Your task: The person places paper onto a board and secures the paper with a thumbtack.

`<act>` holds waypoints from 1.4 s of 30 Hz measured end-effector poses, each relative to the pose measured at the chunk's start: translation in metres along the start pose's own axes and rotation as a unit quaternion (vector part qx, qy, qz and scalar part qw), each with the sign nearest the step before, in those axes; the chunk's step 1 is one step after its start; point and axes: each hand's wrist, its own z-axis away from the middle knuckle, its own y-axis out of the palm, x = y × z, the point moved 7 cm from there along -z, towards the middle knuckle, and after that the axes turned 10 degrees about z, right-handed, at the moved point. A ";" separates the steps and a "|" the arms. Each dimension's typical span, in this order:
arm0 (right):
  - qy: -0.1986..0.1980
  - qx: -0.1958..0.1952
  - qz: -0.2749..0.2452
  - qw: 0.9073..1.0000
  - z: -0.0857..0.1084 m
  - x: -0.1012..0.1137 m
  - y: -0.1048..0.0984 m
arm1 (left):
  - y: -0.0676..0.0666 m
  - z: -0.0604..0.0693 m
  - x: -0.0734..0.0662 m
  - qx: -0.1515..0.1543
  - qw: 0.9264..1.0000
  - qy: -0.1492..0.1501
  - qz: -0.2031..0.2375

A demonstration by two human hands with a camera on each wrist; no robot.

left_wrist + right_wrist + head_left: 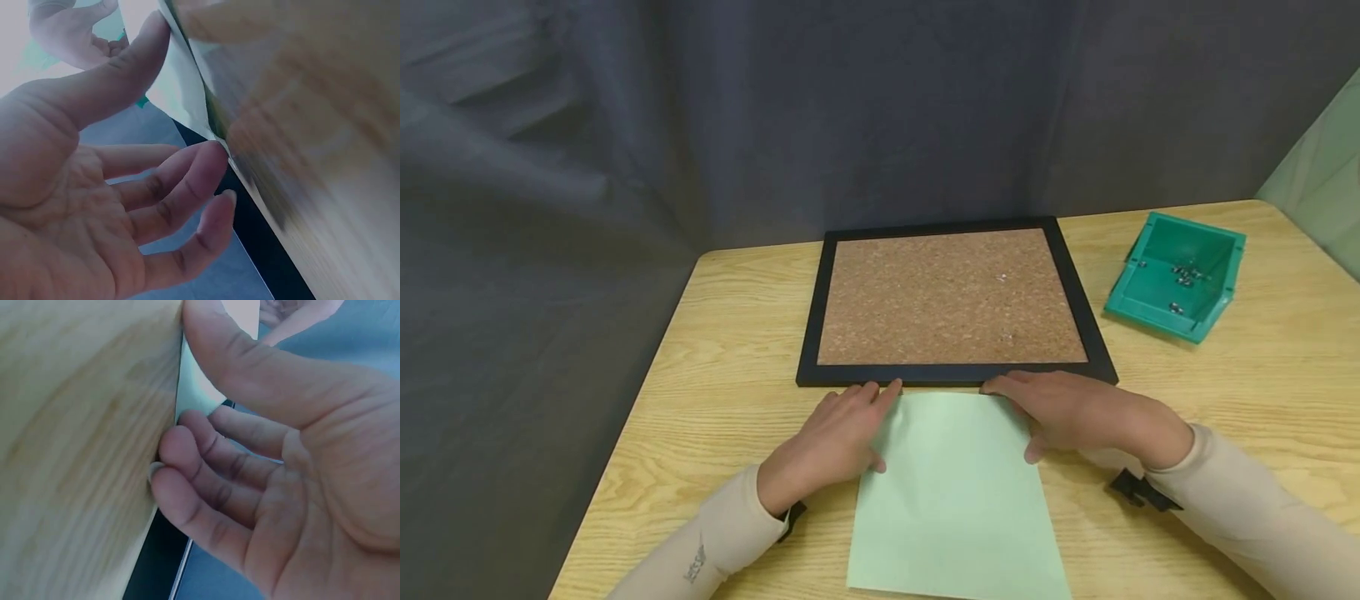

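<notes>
A pale green sheet of paper (955,500) lies on the table in front of a black-framed cork board (951,300), its far edge close to the frame. My left hand (835,437) touches the sheet's far left corner, fingertips at the frame's near edge. In the left wrist view that hand's thumb (134,69) lies along the paper's side, fingers loosely bent. At the far right corner rests my right hand (1075,412), its thumb beside the sheet's right edge. The right wrist view shows its fingertips (178,494) touching the wood, palm raised. Neither hand pinches the paper.
A green plastic bin (1206,233) with several small metal pins (1186,275) inside stands right of the board. A few clear or shiny pins (1002,277) sit on the cork's right half. Dark cloth (880,117) hangs behind the wooden table (700,400).
</notes>
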 end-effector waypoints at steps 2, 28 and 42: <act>0.002 0.005 -0.004 1.000 0.000 0.002 0.000 | 0.001 0.000 0.002 0.004 1.000 -0.002 -0.005; 0.021 0.002 0.059 0.998 -0.002 0.003 0.000 | 0.001 -0.001 0.008 0.018 1.000 0.008 -0.009; -0.027 -0.050 0.065 0.996 0.001 0.006 -0.005 | -0.004 -0.002 0.012 -0.013 0.999 -0.016 0.041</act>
